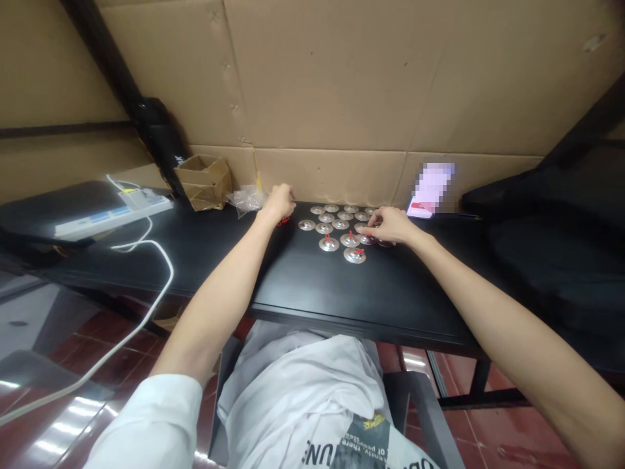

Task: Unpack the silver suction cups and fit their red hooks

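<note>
Several small silvery finger cymbals (340, 224) lie in loose rows on the black table, domed sides up. A few nearer ones, such as the front cymbal (355, 256), have red loops through their centres. My right hand (392, 225) is at the right end of the rows, thumb and fingers closed on a cymbal at its edge; the hand partly hides that cymbal and its neighbours. Left of the rows, my left hand (280, 200) reaches down with curled fingers over a little heap of red loops (284, 221). Its fingertips are mostly hidden, so what they hold is unclear.
A crumpled clear plastic bag (247, 198) and an open cardboard box (204, 182) stand left of my left hand. A white power strip (114, 215) with a trailing cable lies farther left. A lit phone (430, 189) leans against the cardboard wall (332, 98). Dark fabric (551, 254) fills the right.
</note>
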`<act>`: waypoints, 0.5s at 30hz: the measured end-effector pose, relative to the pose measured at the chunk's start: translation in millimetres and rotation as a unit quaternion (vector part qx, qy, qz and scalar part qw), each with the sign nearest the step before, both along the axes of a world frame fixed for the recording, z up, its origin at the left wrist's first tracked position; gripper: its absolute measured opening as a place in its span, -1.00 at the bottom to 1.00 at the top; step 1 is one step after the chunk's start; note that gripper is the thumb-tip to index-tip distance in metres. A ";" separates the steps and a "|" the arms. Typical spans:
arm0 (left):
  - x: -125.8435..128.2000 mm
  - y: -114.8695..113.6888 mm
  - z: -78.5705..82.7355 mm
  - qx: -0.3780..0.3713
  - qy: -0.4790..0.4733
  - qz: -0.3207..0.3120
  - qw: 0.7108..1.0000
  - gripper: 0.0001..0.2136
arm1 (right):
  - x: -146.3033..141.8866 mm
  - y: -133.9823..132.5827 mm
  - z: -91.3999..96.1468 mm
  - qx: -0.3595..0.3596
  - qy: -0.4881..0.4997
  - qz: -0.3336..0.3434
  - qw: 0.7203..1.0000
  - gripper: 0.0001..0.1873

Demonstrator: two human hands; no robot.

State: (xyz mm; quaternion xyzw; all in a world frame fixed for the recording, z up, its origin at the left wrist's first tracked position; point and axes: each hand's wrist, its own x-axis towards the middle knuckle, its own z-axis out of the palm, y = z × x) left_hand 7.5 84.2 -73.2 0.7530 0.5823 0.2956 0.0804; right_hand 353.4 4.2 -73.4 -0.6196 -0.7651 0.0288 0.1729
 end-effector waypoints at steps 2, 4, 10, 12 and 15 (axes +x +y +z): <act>4.7 -1.7 2.1 0.024 -0.036 -0.038 0.998 -0.65 | 0.4 -2.1 0.8 0.003 0.029 0.021 0.999 -0.60; 12.7 -7.0 6.1 0.033 -0.058 -0.075 0.995 -0.59 | 1.1 -3.0 0.4 0.002 0.065 0.047 0.997 -0.67; 36.3 -25.4 15.9 0.026 -0.107 -0.168 0.980 -0.46 | 4.1 -1.4 -1.1 -0.069 0.188 0.123 0.972 -0.62; 39.4 -28.5 17.0 0.014 -0.107 -0.182 0.977 -0.53 | 4.9 -1.8 0.0 -0.107 0.218 0.151 0.958 -0.58; 41.4 -31.1 17.9 0.018 -0.098 -0.193 0.976 -0.64 | 5.5 -1.5 1.6 -0.102 0.220 0.181 0.953 -0.59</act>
